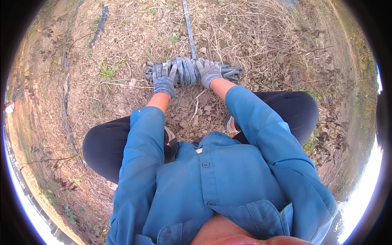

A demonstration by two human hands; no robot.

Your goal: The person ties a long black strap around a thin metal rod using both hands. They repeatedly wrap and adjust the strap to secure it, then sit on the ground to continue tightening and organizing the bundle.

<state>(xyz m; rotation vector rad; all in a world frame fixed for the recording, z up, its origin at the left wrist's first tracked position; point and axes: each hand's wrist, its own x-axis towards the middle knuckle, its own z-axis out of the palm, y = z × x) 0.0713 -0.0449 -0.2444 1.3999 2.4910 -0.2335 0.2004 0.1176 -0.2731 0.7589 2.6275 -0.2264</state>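
Note:
On the dry ground before me lies a bundle of grey drip tape (186,71), flat strips wound crosswise around its middle, with loops sticking out at both ends. My left hand (164,76), in a grey knit glove, rests on the bundle's left part with its fingers spread. On the right part lies my right hand (209,71), gloved alike, its fingers over the windings. Whether either thumb grips the bundle's underside is hidden. A single flat strip (189,29) runs from the top edge of the view down to the bundle between my hands.
Straw, clods and dry leaves cover the soil (131,39). A dark torn plastic strip (100,26) lies at the upper left, and a thin dark line (65,92) runs along the ground at left. My bent knees flank the bundle. Dry weed stalks stand on both sides.

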